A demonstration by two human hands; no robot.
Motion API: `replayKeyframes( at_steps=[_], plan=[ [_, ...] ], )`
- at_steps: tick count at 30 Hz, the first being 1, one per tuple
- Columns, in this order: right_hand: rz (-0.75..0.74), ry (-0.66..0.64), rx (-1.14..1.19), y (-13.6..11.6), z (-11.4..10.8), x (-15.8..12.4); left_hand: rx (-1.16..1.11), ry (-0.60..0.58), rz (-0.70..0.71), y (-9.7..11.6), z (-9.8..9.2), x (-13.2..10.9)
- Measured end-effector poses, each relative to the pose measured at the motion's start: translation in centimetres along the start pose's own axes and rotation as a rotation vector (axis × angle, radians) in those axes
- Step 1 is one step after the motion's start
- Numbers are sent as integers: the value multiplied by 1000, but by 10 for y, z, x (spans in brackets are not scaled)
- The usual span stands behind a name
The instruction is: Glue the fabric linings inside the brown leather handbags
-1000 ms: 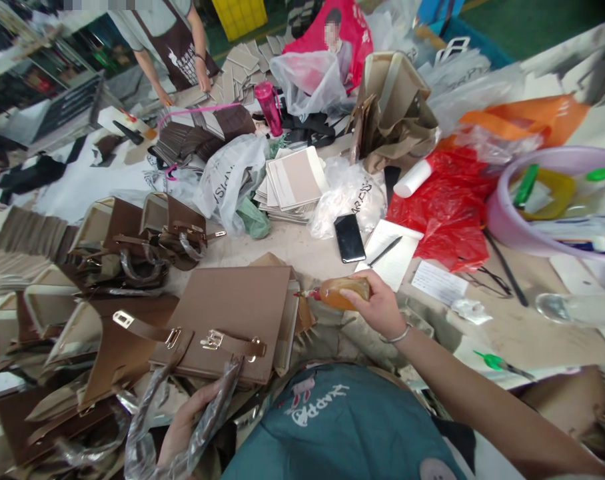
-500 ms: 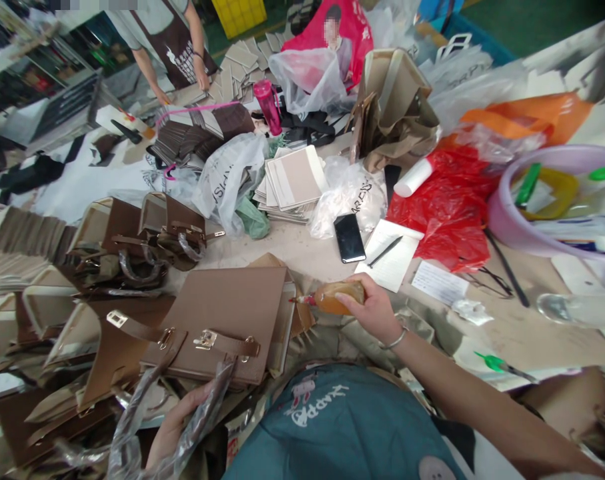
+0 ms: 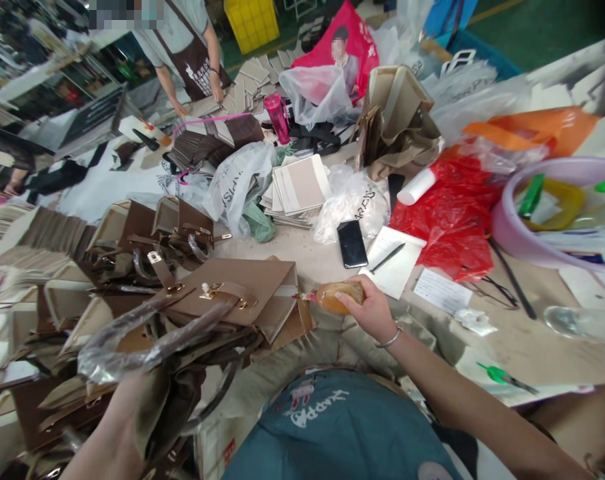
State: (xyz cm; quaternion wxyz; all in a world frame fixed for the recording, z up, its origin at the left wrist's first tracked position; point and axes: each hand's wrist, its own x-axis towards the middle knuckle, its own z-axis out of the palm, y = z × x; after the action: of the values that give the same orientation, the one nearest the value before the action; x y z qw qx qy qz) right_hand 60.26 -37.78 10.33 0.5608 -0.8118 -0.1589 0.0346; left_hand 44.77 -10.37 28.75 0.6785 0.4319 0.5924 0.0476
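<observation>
A brown leather handbag [image 3: 232, 293] with gold clasps hangs tilted in front of me, lifted by its plastic-wrapped handle [image 3: 147, 340]. My left hand [image 3: 120, 417] is closed around that handle at the lower left; its fingers are partly hidden by the bag. My right hand [image 3: 371, 312] grips an amber glue bottle [image 3: 332, 297] with a red nozzle that points left at the bag's right edge. Beige fabric [image 3: 332, 340] lies under both, above my teal apron [image 3: 332, 427].
Unfinished brown bags [image 3: 147, 233] pile up on the left. On the table lie a black phone [image 3: 351, 243], a notepad with pen [image 3: 392, 257], stacked panels [image 3: 300, 187], red plastic [image 3: 452, 213] and a lilac basin [image 3: 507, 227]. Another person in a brown apron [image 3: 192, 60] works at the far side.
My left hand has pulled the wrapped handle up and left, raising the bag off the pile and tilting it. The right hand with the bottle has stayed almost where it was.
</observation>
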Motion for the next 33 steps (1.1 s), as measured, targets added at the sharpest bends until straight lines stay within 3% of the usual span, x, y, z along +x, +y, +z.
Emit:
replayKeyframes(
  at_steps=[4,7,12,15,20,27,33],
  plan=[
    [-27,-18,-15,0,1,2,95,-7,-28,29,32,-7],
    [-96,-11,-52,-2,0,3,130,-75,-11,47,48,-1],
    [-274,-51,-100,-6,-4,3,182,-112,11,61,68,5],
    [-361,-54,-116,-5,-7,2,195,-60,15,61,70,5],
    [-418,-2,-116,2,-10,3,192,-70,17,60,65,7],
    [-462,-180,-109,3,-15,6,132,-91,-48,59,68,5],
    [-524,-82,-144,-2,-17,12,93,-117,-45,57,67,6]
  ],
)
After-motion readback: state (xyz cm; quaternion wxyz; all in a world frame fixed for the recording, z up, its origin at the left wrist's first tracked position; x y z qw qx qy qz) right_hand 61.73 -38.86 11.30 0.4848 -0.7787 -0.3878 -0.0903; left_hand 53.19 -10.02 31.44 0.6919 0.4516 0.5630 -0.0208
